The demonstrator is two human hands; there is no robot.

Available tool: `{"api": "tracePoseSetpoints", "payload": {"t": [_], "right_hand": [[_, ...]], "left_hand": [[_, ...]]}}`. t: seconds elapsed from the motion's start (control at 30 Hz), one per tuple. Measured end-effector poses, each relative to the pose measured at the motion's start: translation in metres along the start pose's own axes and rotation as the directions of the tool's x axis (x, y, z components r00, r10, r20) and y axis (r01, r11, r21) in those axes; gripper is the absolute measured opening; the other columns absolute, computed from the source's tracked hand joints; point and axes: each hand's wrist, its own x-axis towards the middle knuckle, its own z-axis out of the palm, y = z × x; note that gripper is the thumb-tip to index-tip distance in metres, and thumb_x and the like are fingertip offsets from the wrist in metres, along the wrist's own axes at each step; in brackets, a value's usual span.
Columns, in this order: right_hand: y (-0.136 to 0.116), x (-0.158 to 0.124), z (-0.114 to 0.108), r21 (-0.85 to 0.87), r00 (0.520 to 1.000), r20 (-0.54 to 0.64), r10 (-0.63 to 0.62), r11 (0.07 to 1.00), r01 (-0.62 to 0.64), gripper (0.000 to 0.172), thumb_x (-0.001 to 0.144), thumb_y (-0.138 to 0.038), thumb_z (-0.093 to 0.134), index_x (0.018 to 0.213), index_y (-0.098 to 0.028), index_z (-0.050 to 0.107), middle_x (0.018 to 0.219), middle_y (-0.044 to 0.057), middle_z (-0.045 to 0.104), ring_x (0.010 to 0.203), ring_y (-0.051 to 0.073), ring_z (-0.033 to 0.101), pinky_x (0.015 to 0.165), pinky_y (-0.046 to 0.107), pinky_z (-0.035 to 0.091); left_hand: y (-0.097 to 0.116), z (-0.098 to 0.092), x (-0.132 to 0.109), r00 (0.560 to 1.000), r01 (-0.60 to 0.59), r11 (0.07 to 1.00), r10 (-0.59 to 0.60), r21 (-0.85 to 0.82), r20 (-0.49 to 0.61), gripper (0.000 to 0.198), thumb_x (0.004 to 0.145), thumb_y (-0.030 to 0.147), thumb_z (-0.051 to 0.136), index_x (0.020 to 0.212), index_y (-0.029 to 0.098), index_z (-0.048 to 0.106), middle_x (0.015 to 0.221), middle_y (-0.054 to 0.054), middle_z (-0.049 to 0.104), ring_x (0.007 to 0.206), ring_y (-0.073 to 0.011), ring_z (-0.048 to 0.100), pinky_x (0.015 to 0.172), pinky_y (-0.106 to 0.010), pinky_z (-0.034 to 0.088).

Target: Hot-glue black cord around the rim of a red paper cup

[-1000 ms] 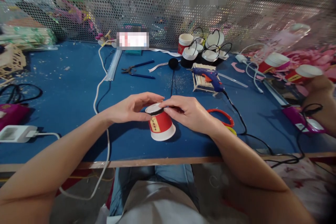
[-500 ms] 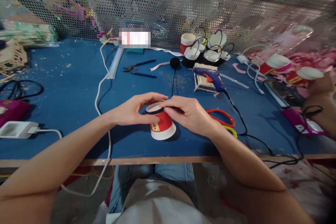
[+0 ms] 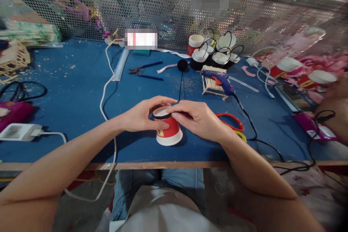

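Observation:
A red paper cup [image 3: 168, 132] stands upside down on the blue table [image 3: 70, 90] near its front edge. A thin black band runs round its white base. My left hand [image 3: 141, 116] curls round the cup's left side, thumb against the red wall. My right hand [image 3: 199, 119] rests on the cup's right side with its fingertips pressed on the black band at the top edge. Both hands are closed on the cup.
Red and yellow scissors [image 3: 232, 125] lie just right of my right hand. A blue glue gun [image 3: 219, 79] rests on a stick rack, its black cord trailing off the edge. Pliers [image 3: 145, 72], several cups with black handles [image 3: 214, 52], a white cable [image 3: 104, 94] and another person's arm [image 3: 335, 108] are around.
My left thumb has slid down over the cup's wall and covers more of its label. The cup and my right hand stay in place.

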Motion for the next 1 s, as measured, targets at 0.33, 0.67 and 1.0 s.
{"api": "tracePoseSetpoints", "payload": {"t": [0.33,0.67,1.0], "right_hand": [[0.000,-0.001,0.000,0.009,0.999,-0.015,-0.029,1.000,0.029,0.025,0.088,-0.012,0.049,0.104,-0.021,0.067,0.099,0.001,0.072,0.086,0.010,0.066,0.076,0.021,0.051],[0.004,-0.003,0.002,0.008,0.999,-0.041,0.014,1.000,-0.013,0.025,0.088,-0.015,0.048,0.104,-0.020,0.066,0.097,0.002,0.071,0.084,0.011,0.065,0.074,0.022,0.050],[0.000,-0.001,0.003,0.049,0.999,-0.030,0.034,0.998,-0.033,0.028,0.089,-0.013,0.046,0.106,-0.021,0.067,0.098,0.001,0.071,0.082,0.010,0.065,0.073,0.022,0.050]], "left_hand": [[-0.003,0.000,0.000,0.999,-0.041,0.999,0.041,-0.025,-0.004,0.059,0.072,0.017,0.070,0.127,0.019,0.049,0.125,-0.011,0.056,0.118,-0.0265,0.054,0.097,-0.041,0.047],[-0.002,-0.012,-0.002,0.997,-0.073,0.985,0.073,0.158,0.008,0.059,0.075,0.022,0.069,0.130,0.022,0.046,0.129,-0.010,0.055,0.119,-0.0258,0.054,0.102,-0.045,0.043],[-0.003,0.011,-0.002,0.945,-0.104,0.803,0.264,0.587,-0.193,0.079,0.065,0.038,0.076,0.134,0.021,0.039,0.131,-0.015,0.045,0.127,-0.0297,0.041,0.106,-0.050,0.035]]}}
